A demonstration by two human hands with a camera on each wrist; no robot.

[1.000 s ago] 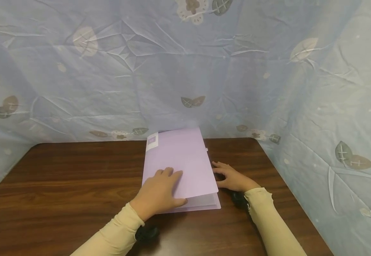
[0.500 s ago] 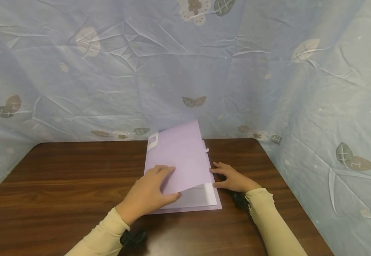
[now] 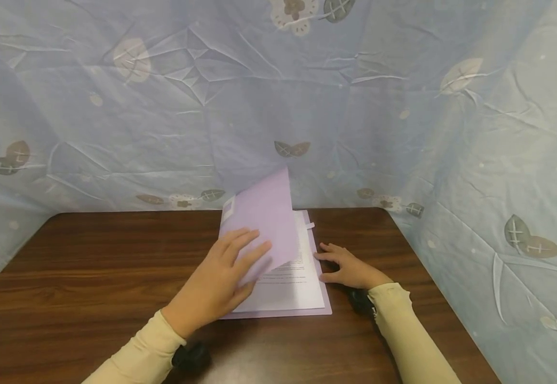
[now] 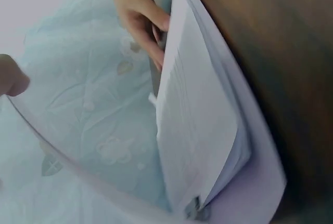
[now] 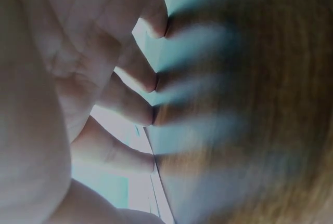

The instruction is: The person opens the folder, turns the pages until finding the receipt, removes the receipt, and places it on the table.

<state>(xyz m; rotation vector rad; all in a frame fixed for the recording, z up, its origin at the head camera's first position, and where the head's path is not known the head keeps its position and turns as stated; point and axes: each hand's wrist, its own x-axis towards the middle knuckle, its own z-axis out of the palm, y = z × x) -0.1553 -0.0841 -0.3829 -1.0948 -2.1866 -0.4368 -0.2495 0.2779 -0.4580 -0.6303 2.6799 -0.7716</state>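
A lilac folder [image 3: 269, 224] lies on the table with its front cover raised toward the left. White printed sheets [image 3: 288, 296] show beneath it. My left hand [image 3: 216, 277] has its fingers extended over the cover's outer side, while the thumb [image 4: 14, 78] touches the cover's lower edge from the inner side. A metal clip [image 4: 195, 208] sits by the papers in the left wrist view. At the folder's right edge, my right hand [image 3: 350, 266] rests with fingers spread and touching the table. A small pale tab [image 3: 310, 225] sticks out from the folder's right side.
The dark wooden table [image 3: 115, 266] runs back to a pale blue curtain [image 3: 163, 122] with leaf patterns, which also hangs along the right side. Black wrist straps [image 3: 189, 357] are under both forearms.
My left hand has moved left and lifted the folder's cover from nearly flat to steeply tilted, exposing the printed sheets. My right hand has stayed almost still.
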